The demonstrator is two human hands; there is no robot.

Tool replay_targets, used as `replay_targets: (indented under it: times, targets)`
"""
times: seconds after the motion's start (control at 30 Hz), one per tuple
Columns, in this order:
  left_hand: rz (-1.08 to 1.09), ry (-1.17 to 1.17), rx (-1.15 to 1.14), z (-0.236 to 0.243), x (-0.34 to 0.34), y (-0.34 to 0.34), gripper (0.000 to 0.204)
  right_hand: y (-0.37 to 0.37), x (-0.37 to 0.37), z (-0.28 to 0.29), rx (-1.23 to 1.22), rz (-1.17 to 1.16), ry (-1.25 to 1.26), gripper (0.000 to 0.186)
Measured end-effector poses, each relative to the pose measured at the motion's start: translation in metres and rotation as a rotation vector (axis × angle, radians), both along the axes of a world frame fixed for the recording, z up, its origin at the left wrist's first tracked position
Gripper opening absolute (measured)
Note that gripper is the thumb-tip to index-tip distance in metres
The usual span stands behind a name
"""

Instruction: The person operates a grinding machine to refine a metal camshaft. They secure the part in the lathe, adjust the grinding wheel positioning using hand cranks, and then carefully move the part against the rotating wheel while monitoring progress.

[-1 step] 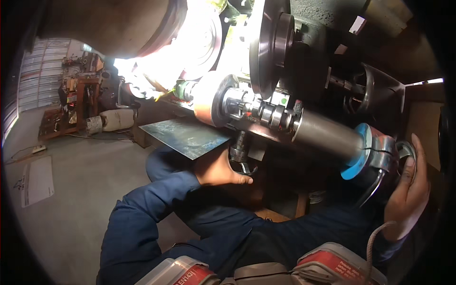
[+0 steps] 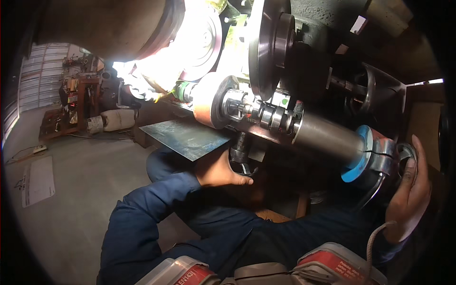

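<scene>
My left hand (image 2: 218,170) is beside a small dark handwheel (image 2: 246,167) below a flat metal plate (image 2: 187,137). Its thumb lies along the wheel's rim, and the other fingers are hidden. Far to the right, my right hand (image 2: 411,197) curls round the rim of another handwheel (image 2: 406,153), fingers pointing up. That wheel sits at the end of a steel cylinder (image 2: 327,135) with a blue collar (image 2: 357,166). Between the cylinder and a round chuck (image 2: 216,102) lies a shaft with shiny lobes (image 2: 275,118). A large metal disc (image 2: 266,52) stands just behind the shaft.
Bright glare surrounds a pale wheel (image 2: 204,40) at the upper left. A bent metal lever (image 2: 375,190) hangs under the collar. Off to the left are a brown rack of parts (image 2: 83,99), a wrapped roll (image 2: 116,119) and a white sheet (image 2: 39,180) on the floor.
</scene>
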State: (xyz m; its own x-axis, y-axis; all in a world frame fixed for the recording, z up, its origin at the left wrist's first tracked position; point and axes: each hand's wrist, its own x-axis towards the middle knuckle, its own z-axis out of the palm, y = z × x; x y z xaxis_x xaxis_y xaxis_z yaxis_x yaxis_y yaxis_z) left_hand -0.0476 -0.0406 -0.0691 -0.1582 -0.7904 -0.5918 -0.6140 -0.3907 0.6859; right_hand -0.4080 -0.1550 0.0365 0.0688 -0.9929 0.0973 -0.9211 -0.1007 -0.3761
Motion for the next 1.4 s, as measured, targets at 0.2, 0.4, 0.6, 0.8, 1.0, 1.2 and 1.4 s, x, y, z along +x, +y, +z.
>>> replay_targets:
  times: [0.2, 0.4, 0.6, 0.8, 1.0, 1.2, 1.4]
  targets:
    - [0.064, 0.094, 0.079, -0.005, 0.002, 0.000, 0.083, -0.009, -0.010, 0.002, 0.170, 0.024, -0.102, 0.040]
    - [0.103, 0.068, -0.045, -0.008, 0.000, 0.005, 0.091, -0.008, -0.011, -0.010, 0.048, 0.001, -0.069, 0.039]
    - [-0.026, 0.030, 0.022, 0.000, -0.002, -0.004, 0.072, -0.017, -0.015, -0.029, 0.015, 0.007, -0.589, 0.039]
    - [0.032, 0.240, -0.072, -0.027, 0.012, 0.008, 0.070, -0.033, -0.054, -0.043, -0.006, 0.053, -0.247, 0.040]
    - [0.059, 0.362, 0.051, -0.033, 0.032, 0.010, 0.083, -0.032, -0.057, -0.043, -0.028, 0.032, 0.058, 0.037]
    - [-0.054, 0.197, -0.168, -0.066, 0.057, 0.021, 0.092, -0.031, -0.049, -0.033, -0.047, 0.073, 0.256, 0.037]
    - [0.243, 0.639, 0.145, -0.056, 0.047, 0.021, 0.097, -0.037, -0.054, -0.035, -0.133, 0.130, 0.265, 0.031]
